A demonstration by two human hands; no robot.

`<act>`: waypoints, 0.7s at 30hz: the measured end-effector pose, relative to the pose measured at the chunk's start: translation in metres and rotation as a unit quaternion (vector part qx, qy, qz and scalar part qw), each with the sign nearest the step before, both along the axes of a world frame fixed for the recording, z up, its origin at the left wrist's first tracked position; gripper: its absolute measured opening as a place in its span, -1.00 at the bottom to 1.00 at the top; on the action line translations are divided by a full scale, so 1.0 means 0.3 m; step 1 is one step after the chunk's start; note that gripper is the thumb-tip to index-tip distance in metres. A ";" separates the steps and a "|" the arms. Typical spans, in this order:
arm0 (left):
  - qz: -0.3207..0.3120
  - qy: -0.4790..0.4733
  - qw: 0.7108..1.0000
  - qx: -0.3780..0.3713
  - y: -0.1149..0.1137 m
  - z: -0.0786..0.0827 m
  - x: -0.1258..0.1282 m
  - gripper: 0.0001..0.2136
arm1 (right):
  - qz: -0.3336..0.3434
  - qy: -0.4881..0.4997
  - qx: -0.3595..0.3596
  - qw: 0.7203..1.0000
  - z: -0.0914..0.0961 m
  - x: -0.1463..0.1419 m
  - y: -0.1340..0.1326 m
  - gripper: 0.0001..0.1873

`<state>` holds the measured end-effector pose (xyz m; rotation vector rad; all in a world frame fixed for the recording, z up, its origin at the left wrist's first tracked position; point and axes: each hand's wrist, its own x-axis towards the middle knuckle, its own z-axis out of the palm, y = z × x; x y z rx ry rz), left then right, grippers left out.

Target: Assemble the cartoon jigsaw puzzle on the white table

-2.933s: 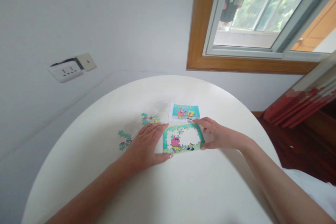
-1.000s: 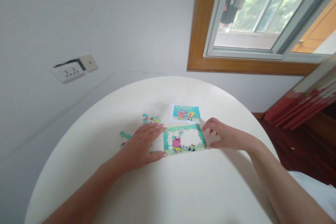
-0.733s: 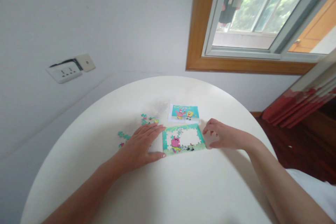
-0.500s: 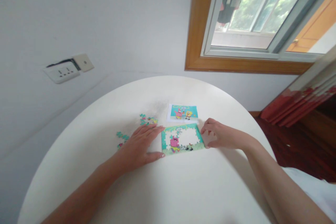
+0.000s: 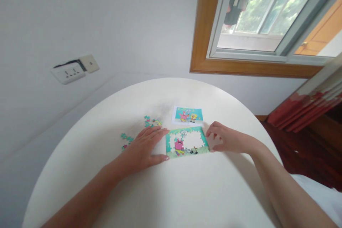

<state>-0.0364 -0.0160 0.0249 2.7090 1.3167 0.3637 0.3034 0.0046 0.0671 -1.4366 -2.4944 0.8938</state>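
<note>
A partly assembled jigsaw puzzle lies flat on the white round table, its border joined around a bare white middle and a pink cartoon figure at its left. My left hand rests open on the table, fingers stretched out, with fingertips and thumb at the puzzle's left edge. At the right edge is my right hand, fingers curved and thumb held apart from them, with no piece visible in it. Loose puzzle pieces lie beyond my left hand, and more pieces are partly hidden behind it.
Just behind the puzzle lies a reference picture card with the cartoon scene. The table's far edge stands close to a white wall with a socket. A wood-framed window is at the upper right, a red and white curtain beside it.
The whole view has shifted slightly, so things appear a little further right. Both hands stay in place at the puzzle's edges, and the pieces look unchanged.
</note>
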 end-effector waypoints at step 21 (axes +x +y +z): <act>0.097 -0.049 0.986 -0.126 0.039 0.110 -0.304 -0.71 | -0.059 0.034 0.196 0.978 -0.040 -0.015 0.069 -0.71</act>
